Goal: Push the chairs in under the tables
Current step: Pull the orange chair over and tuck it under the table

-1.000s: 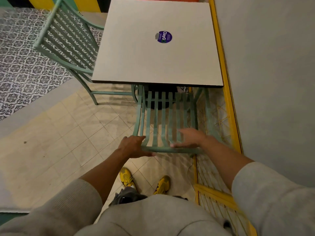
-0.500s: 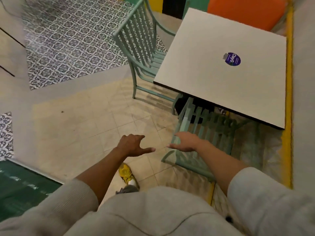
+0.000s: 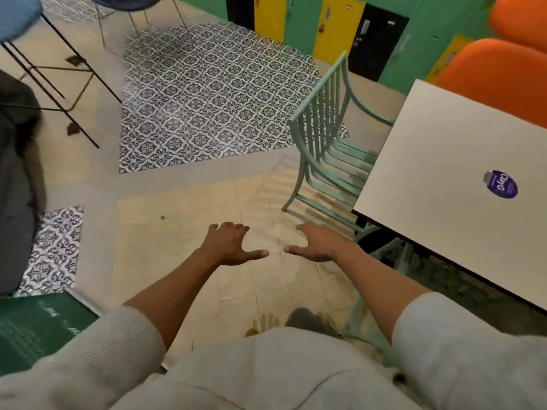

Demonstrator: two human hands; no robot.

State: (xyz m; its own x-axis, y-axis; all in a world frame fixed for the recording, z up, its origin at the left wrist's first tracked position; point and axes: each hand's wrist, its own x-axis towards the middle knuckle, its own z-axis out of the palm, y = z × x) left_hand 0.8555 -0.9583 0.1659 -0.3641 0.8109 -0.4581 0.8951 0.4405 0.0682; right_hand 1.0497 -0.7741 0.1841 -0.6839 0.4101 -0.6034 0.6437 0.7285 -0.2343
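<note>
A white square table [image 3: 444,173] with a purple sticker fills the right side. A mint-green slatted chair [image 3: 322,143] stands at its left side, seat partly under the tabletop, back sticking out. A second mint-green chair [image 3: 393,255] is tucked under the near edge, mostly hidden by the tabletop and my right arm. My left hand [image 3: 231,244] and my right hand [image 3: 316,242] hover over the floor tiles, fingers spread, holding nothing, both short of the left chair.
Patterned black-and-white floor tiles [image 3: 207,93] lie ahead. A black-legged stool with a blue seat [image 3: 17,16] stands at the far left, a dark bulky shape [image 3: 14,173] below it. Orange seats [image 3: 497,75] sit behind the table; coloured lockers [image 3: 337,28] line the back.
Both hands let go of the near chair's back, which now sits under the table. My view has swung left, toward the chair at the table's left side.
</note>
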